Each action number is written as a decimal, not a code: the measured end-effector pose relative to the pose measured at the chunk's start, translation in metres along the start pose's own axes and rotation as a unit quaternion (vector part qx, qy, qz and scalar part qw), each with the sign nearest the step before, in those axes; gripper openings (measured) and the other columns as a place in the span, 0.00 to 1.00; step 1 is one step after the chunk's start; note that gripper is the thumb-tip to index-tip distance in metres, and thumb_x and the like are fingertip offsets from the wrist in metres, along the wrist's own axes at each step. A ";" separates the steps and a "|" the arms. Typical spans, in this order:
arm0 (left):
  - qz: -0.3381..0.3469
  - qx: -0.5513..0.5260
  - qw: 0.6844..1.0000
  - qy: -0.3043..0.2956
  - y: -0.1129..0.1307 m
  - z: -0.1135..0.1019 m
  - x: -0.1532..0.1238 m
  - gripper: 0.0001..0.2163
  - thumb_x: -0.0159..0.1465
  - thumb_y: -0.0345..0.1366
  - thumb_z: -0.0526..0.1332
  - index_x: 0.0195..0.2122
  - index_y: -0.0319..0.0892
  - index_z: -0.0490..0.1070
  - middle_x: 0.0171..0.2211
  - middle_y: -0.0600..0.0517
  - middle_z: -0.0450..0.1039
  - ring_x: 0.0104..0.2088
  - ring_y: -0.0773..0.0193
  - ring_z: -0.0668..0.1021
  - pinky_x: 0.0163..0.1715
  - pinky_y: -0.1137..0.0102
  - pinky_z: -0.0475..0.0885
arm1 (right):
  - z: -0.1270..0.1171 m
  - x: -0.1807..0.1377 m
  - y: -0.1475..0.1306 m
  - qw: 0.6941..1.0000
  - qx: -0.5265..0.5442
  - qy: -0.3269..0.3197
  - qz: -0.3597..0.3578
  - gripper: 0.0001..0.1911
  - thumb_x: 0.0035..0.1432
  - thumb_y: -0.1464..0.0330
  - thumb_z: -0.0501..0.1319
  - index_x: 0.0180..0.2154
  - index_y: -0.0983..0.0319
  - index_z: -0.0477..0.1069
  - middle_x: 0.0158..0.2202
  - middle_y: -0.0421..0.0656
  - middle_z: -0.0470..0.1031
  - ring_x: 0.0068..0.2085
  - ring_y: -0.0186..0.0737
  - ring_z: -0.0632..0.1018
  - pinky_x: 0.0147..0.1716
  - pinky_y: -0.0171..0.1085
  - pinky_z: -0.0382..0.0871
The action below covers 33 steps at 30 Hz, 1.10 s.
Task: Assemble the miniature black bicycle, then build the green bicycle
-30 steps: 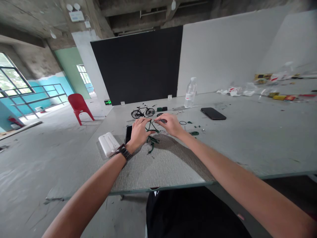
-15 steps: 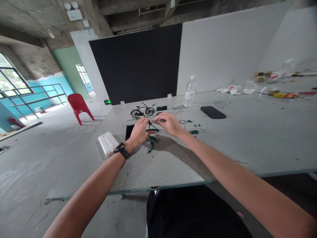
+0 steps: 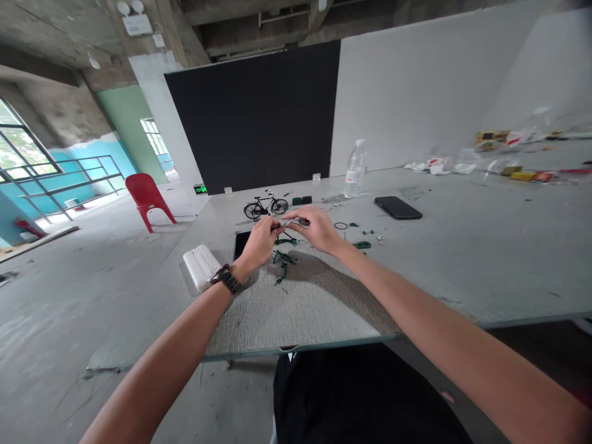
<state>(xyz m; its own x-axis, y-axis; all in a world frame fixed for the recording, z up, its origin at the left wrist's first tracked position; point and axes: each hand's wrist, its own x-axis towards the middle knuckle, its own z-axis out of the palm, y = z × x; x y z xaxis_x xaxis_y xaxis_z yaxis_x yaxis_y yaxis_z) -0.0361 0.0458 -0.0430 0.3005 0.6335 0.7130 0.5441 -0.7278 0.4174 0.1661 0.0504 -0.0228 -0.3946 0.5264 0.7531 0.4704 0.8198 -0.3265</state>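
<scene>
My left hand (image 3: pixel 259 242), with a dark watch on its wrist, is closed in a pinch round a small dark piece whose kind I cannot make out. Against it, my right hand (image 3: pixel 319 229) grips a thin silvery metal tool (image 3: pixel 290 222), its tip at the left fingertips. Most of that tool is hidden by the fingers. Below the hands lie dark green model parts (image 3: pixel 285 257) on the table. Just behind them stands a small black model bicycle (image 3: pixel 265 206).
A white case (image 3: pixel 202 266) and a partly covered black flat object (image 3: pixel 240 243) lie left. To the right are a ring (image 3: pixel 341 226), a green piece (image 3: pixel 362 245), a phone (image 3: pixel 398 208) and a water bottle (image 3: pixel 356 169). Wrappers (image 3: pixel 439 165) lie farther back. The table's edge (image 3: pixel 324 346) is near my body.
My left hand has turned slightly and its fingers have drawn in around the small piece. The right hand's metal tool now shows more plainly between the hands.
</scene>
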 end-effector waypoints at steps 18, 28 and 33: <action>-0.092 -0.022 0.986 0.140 0.005 -0.006 0.006 0.08 0.69 0.29 0.63 0.33 0.43 0.67 0.33 0.50 0.73 0.36 0.60 0.74 0.38 0.66 0.66 | 0.027 -0.001 0.038 0.976 -0.094 -0.172 0.092 0.10 0.58 0.63 0.71 0.29 0.60 0.76 0.31 0.46 0.79 0.33 0.43 0.77 0.35 0.40 0.65; -0.115 -0.065 0.983 0.128 0.002 -0.004 0.005 0.06 0.69 0.30 0.63 0.34 0.43 0.68 0.32 0.51 0.74 0.35 0.61 0.74 0.38 0.66 0.66 | 0.011 -0.002 0.033 0.979 -0.142 -0.091 0.111 0.10 0.70 0.64 0.57 0.40 0.60 0.75 0.32 0.46 0.80 0.35 0.46 0.76 0.33 0.39 0.61; -0.105 -0.108 0.985 0.088 0.001 0.000 0.003 0.06 0.69 0.32 0.63 0.34 0.43 0.68 0.32 0.52 0.74 0.34 0.64 0.74 0.37 0.68 0.66 | -0.008 0.000 0.024 0.989 -0.120 0.012 0.084 0.20 0.73 0.57 0.54 0.39 0.58 0.80 0.40 0.47 0.84 0.43 0.49 0.80 0.44 0.45 0.67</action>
<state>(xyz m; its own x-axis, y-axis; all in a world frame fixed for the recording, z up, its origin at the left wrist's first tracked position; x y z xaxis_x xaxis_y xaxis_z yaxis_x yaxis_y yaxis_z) -0.0349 0.0464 -0.0402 0.0482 0.7343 0.6771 0.3939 -0.6369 0.6627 0.1835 0.0683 -0.0263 -0.2774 0.6429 0.7140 0.7028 0.6424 -0.3054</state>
